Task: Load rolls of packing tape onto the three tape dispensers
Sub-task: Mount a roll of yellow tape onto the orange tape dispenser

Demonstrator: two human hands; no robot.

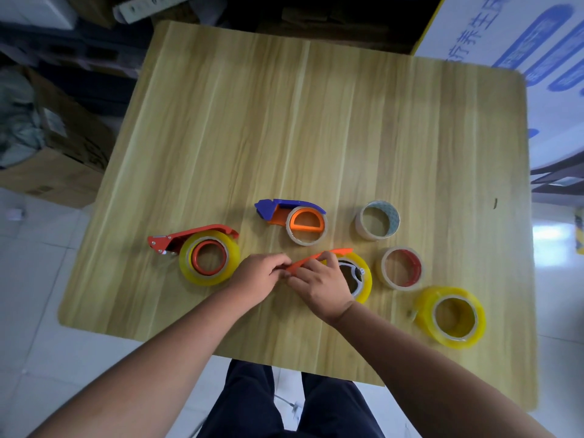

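Note:
An orange dispenser (339,251) with a yellow tape roll (363,281) on it lies at the table's front middle. My left hand (259,276) pinches the dispenser's front end. My right hand (319,287) grips its orange arm and covers part of the roll. To the left lies a red dispenser (189,237) carrying a yellow roll (209,257). Behind sits a blue and orange dispenser (278,210) with a thin brown roll (306,228) on its hub.
Loose rolls lie on the wooden table (316,121) at the right: a pale patterned roll (377,220), a roll with a red inner side (401,268) and a fat yellow roll (450,316). Cardboard boxes (63,159) stand left of the table.

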